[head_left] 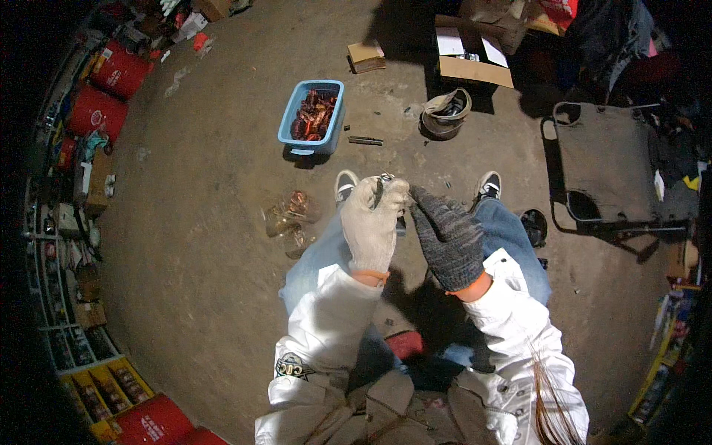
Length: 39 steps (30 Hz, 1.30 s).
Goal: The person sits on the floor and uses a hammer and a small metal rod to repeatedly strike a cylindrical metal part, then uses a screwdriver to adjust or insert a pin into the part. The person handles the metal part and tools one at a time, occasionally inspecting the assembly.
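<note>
My left hand (371, 228), in a pale work glove, is raised between my knees with its fingers closed. A small shiny metal part (386, 177) shows at its fingertips; its exact kind is too small to tell. Touching or very near those fingertips is my right hand (450, 241), in a dark grey knitted glove, its fingers pressed together. Whatever the right fingers pinch is hidden. Beyond my hands stands a light blue plastic bin (285, 127) filled with reddish copper-coloured pieces (315, 115). Two thin dark rods (365, 141) lie on the floor beside it.
A bucket (443, 127) and an open cardboard box (475, 72) stand ahead to the right. Clear bags with copper-coloured pieces (293, 211) lie by my left leg. A folding chair (608, 163) is at right. Red drums (100, 111) and shelves (55, 282) line the left side.
</note>
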Available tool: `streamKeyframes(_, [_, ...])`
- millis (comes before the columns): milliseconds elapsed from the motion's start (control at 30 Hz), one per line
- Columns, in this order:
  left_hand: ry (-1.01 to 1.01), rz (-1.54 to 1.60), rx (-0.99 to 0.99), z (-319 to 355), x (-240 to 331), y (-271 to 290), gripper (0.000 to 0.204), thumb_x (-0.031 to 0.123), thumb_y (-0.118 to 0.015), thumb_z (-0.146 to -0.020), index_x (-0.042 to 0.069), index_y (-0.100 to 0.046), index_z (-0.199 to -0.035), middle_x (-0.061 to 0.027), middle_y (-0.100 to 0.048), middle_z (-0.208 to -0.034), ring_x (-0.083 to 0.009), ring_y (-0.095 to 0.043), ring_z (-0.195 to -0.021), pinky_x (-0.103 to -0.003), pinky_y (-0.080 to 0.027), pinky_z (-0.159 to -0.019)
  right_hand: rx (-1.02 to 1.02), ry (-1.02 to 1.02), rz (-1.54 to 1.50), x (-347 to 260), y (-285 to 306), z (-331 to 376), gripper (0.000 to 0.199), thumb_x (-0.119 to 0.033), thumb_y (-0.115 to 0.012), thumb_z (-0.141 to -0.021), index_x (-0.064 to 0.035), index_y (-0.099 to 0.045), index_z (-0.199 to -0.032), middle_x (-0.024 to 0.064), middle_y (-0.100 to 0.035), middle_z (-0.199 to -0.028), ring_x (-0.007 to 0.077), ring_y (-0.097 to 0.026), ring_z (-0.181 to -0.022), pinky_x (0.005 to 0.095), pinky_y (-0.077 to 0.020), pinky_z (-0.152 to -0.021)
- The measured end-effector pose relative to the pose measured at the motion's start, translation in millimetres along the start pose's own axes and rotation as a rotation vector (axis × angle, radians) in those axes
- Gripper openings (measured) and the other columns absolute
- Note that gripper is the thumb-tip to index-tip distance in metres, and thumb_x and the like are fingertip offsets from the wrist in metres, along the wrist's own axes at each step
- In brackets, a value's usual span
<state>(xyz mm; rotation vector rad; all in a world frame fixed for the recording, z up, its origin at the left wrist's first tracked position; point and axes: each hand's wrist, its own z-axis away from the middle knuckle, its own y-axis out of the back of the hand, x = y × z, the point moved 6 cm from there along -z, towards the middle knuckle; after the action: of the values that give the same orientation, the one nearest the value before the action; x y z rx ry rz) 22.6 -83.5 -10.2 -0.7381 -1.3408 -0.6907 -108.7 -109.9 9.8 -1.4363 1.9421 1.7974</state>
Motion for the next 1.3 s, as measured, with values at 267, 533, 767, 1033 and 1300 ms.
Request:
streamKeyframes(267, [0.109, 0.206, 0.075, -17, -31, 2, 0.020, 0.020, -0.062, -0.091, 0.001, -0.064, -0.086, 0.0013, -0.059, -0.078, -0.0064, -0.050, -0.072, -0.021, -0.041, -0.065, 0.138, 0.172, -0.063, -4, -34, -12, 0.030, -0.016, -0.058, -0.089, -0.0027, -0.062, -0.116, 0.0204, -0.064, -0.103, 0.0348, -0.062, -0.093, 0.0396, -0.0482, -0.082])
streamKeyframes(533, [0.152, 0.309, 0.144, -22, -47, 14, 0.018, 0.020, -0.063, -0.091, 0.003, -0.064, -0.084, 0.0039, -0.054, -0.076, -0.0063, -0.046, -0.069, -0.022, -0.039, -0.062, 0.164, 0.176, -0.176, -13, -42, -14, 0.029, -0.013, -0.058, -0.088, -0.0020, -0.062, -0.115, 0.0217, -0.063, -0.106, 0.0352, -0.062, -0.094, 0.0393, -0.0480, -0.083])
streamKeyframes(767, [-0.031, 0.399, -0.188, -20, -10, 2, 0.018, 0.018, -0.058, -0.092, 0.000, -0.059, -0.096, -0.0015, -0.058, -0.077, -0.0086, -0.052, -0.068, -0.023, -0.043, -0.063, -0.071, -0.067, -0.602, 4, -10, -41, 0.035, -0.019, -0.055, -0.093, -0.0035, -0.056, -0.124, 0.0146, -0.065, -0.096, 0.0147, -0.062, -0.076, 0.0257, -0.0514, -0.066])
streamKeyframes(1033, [-0.056, 0.474, -0.217, -13, 6, 7, 0.019, 0.012, -0.060, -0.090, 0.000, -0.057, -0.104, -0.0051, -0.060, -0.085, -0.0113, -0.059, -0.073, -0.025, -0.051, -0.066, 0.016, 0.135, -0.258, -3, 31, -29, 0.032, -0.012, -0.059, -0.086, -0.0076, -0.062, -0.118, 0.0183, -0.065, -0.094, 0.0336, -0.063, -0.084, 0.0389, -0.0501, -0.077])
streamKeyframes(1300, [-0.083, 0.136, -0.037, -14, 6, 16, 0.018, 0.011, -0.062, -0.089, 0.000, -0.061, -0.103, -0.0022, -0.062, -0.080, -0.0086, -0.060, -0.071, -0.022, -0.049, -0.066, -0.031, 0.224, -0.001, -7, 30, -26, 0.031, -0.013, -0.065, -0.081, -0.0091, -0.065, -0.111, 0.0124, -0.062, -0.085, 0.0287, -0.061, -0.074, 0.0376, -0.0500, -0.065])
